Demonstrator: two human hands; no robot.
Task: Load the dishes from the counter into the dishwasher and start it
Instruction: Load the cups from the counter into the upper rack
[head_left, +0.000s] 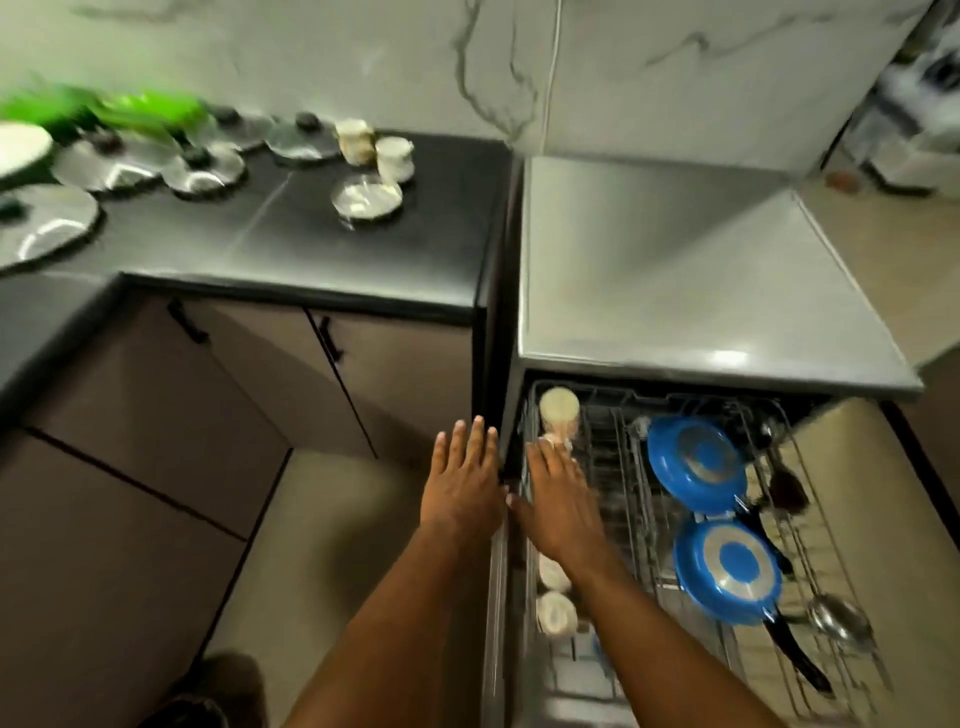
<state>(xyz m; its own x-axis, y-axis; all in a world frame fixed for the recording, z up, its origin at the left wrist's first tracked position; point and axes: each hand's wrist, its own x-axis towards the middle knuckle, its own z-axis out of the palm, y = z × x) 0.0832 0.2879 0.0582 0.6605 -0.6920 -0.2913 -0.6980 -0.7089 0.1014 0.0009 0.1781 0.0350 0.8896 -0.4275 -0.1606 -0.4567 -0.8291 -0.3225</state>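
Both forearms reach forward and down, side by side. The left hand (462, 480) is flat with straight, slightly spread fingers and holds nothing; it hangs over the floor just outside the left edge of the pulled-out dishwasher rack (608, 457). The right hand (558, 501), just beside it with thumbs nearly touching, is also flat with fingers straight and close together, over the rack's left column. It is blurred, so whether its fingertips touch anything cannot be told. Under the right wrist two pale cups (556, 613) sit in the rack, and just past the right fingertips stands another pale cup (558, 408). To the right of that hand two blue frying pans (696, 462) with black handles lie in the rack, and farther right a steel ladle (839, 621). Beyond the hands is the dishwasher's steel top (649, 260). Ahead and to the left of the left hand, the black counter (311, 244) carries a steel bowl (368, 200), two pale containers (395, 158) and several steel lids (200, 169) with dark knobs.
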